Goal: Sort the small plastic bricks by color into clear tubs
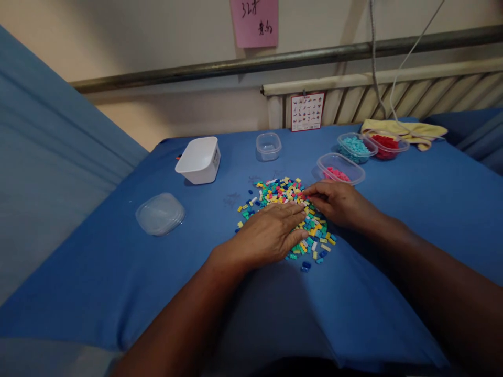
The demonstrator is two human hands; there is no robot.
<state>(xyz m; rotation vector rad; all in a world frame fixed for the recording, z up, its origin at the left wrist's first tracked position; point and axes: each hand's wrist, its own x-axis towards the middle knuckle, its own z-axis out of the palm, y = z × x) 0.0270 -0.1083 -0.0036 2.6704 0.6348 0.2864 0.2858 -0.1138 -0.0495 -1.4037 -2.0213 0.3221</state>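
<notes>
A heap of small coloured bricks (277, 196) lies in the middle of the blue cloth. My left hand (267, 233) rests flat on the heap's near side, fingers stretched out and together. My right hand (338, 201) sits at the heap's right edge, fingers curled, with the thumb and forefinger pinching at a small red piece; how firmly it is held is unclear. Just beyond the right hand stands a clear tub with pink bricks (341, 170).
A white bin (199, 159) and an empty clear tub (269, 146) stand at the back. Clear tubs of turquoise bricks (356, 146) and red bricks (387, 144) sit back right, by a yellow cloth (404, 131). Clear lids (160, 213) lie to the left.
</notes>
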